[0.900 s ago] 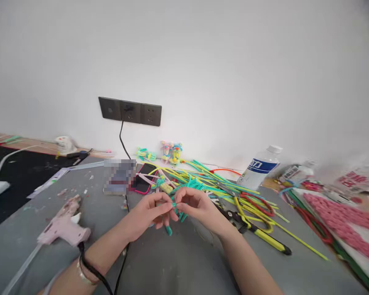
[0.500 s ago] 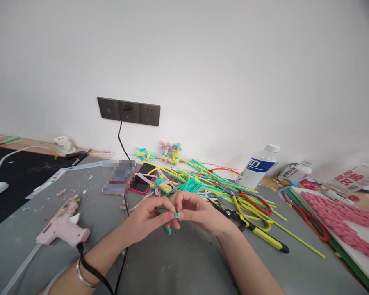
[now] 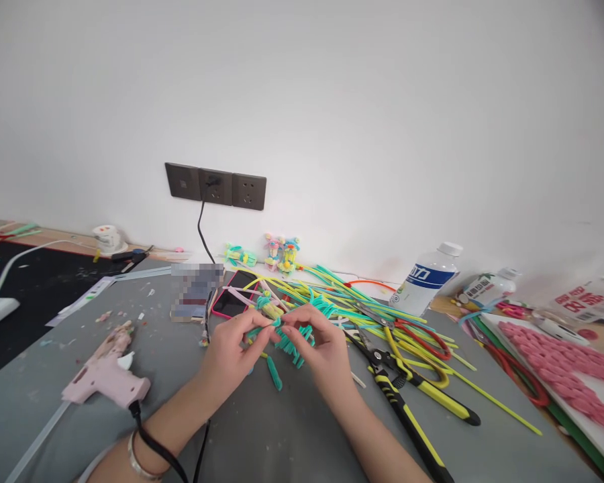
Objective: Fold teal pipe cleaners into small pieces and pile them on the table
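Note:
Between the thumb and fingertips of my left hand [image 3: 231, 355] is a teal pipe cleaner [image 3: 276, 323], bent over on itself. A folded teal end [image 3: 274, 374] hangs below the fingers. My right hand [image 3: 322, 349] pinches the same pipe cleaner from the other side; its fingertips hide part of it. Just behind the hands lies a bundle of bent teal pipe cleaners [image 3: 298, 345]. A small yellow and teal pipe-cleaner figure [image 3: 269, 306] rests beyond my left fingertips.
Yellow-and-black pliers [image 3: 400, 416] and orange-handled scissors [image 3: 427, 333] lie right among long pipe cleaners [image 3: 332, 276]. A pink glue gun [image 3: 108, 379] with a cord sits left. Finished figures [image 3: 290, 255] stand by the wall, a white bottle [image 3: 427, 278] right of them.
Both hands have moved slightly up and away, and their fingertips are a little farther apart. More of the teal pipe cleaners and the pliers' second handle now shows. The view has shifted slightly.

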`<state>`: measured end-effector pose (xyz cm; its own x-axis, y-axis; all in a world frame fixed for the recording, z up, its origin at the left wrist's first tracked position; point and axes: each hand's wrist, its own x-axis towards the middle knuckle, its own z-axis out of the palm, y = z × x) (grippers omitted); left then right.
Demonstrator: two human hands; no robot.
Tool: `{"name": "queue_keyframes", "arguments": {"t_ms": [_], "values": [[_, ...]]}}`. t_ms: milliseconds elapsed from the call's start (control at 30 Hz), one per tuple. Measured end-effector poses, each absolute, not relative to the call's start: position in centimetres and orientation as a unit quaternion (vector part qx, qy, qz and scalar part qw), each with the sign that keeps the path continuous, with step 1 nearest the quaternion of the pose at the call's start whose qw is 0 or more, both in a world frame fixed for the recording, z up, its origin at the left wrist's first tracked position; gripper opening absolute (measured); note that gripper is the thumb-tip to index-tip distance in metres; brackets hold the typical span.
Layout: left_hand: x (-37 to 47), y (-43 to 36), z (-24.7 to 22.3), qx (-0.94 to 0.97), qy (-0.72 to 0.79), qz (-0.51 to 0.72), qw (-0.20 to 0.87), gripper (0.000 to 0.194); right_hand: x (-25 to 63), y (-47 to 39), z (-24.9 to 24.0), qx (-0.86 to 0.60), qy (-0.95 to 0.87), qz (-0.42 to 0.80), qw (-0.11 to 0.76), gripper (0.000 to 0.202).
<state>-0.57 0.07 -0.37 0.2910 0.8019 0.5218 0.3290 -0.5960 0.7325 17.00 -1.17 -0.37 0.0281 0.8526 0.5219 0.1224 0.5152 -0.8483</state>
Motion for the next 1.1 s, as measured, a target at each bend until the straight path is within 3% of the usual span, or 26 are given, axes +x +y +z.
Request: {"name": "queue_keyframes", "arguments": {"t_ms": [300,533,700,933,1100], "values": [[-0.5,0.1,-0.7,0.796,0.329,0.494,0.12,0.011,16.3,-1.6,-0.6,-0.37,-0.596,0.336,0.629,0.011],[-0.6,0.1,-1.0,0.794,0.326,0.506,0.088,0.011,16.5,-1.4,-0.6,-0.347,-0.6,0.357,0.626,0.008],[-0.6,0.1,-1.0,0.799,0.347,0.479,0.11,0.013,17.0,-1.1,-0.4,-0.336,-0.626,0.372,0.597,0.006],[-0.7,0.0,-0.7,0.802,0.362,0.448,0.156,0.014,17.8,-1.1,0.2,-0.354,-0.651,0.418,0.525,0.02],[-0.4,-0.3,0.0,0.79,0.372,0.426,0.239,0.016,18.3,-1.0,0.5,-0.351,-0.661,0.439,0.497,0.021]]}}
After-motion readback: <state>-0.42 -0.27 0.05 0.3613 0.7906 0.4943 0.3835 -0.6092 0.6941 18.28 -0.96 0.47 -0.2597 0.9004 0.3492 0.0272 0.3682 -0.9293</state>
